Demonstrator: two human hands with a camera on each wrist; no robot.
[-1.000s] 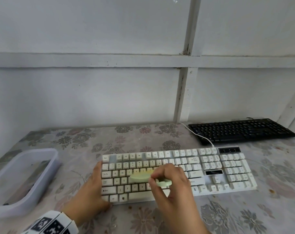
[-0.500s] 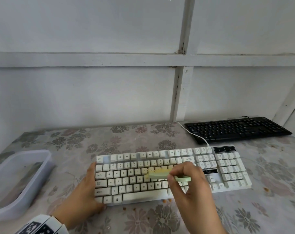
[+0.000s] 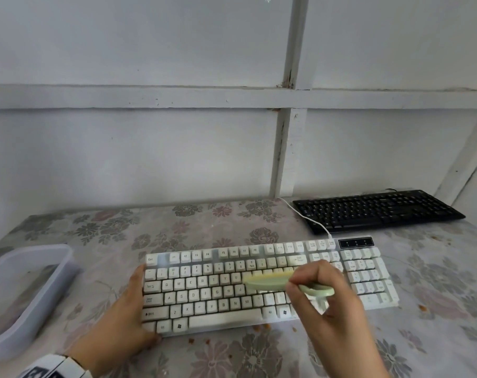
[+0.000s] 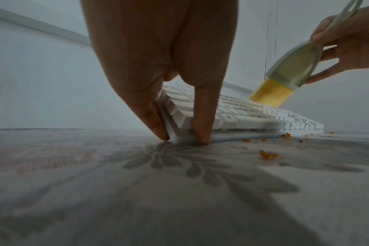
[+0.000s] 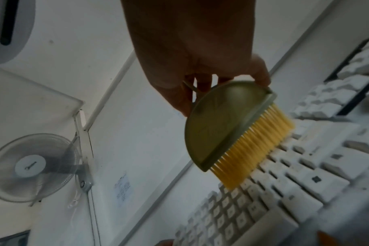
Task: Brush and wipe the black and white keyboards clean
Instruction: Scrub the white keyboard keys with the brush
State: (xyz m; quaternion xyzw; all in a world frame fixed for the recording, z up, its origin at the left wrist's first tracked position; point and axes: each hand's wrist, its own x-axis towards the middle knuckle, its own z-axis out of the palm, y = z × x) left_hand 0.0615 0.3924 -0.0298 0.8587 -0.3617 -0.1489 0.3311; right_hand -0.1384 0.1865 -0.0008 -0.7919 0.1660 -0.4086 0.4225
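Observation:
The white keyboard (image 3: 204,296) lies across the near middle of the table. My left hand (image 3: 128,309) braces its left end, and straight fingers (image 4: 156,123) press against the near left corner. In my right hand (image 3: 324,304) I grip a pale green brush (image 3: 267,282) by its handle. Its yellow bristles (image 5: 253,144) touch the keys right of the letter block's middle. The black keyboard (image 3: 376,211) sits untouched at the back right against the wall.
An empty translucent plastic tub (image 3: 68,257) stands at the left table edge. Orange crumbs (image 3: 259,327) lie on the floral cloth along the white keyboard's front edge. A white cable (image 3: 305,216) runs from that keyboard toward the wall.
My right hand has swept the brush rightward along the white keyboard, from the left-centre keys to right of centre. My left hand has stayed at the left end.

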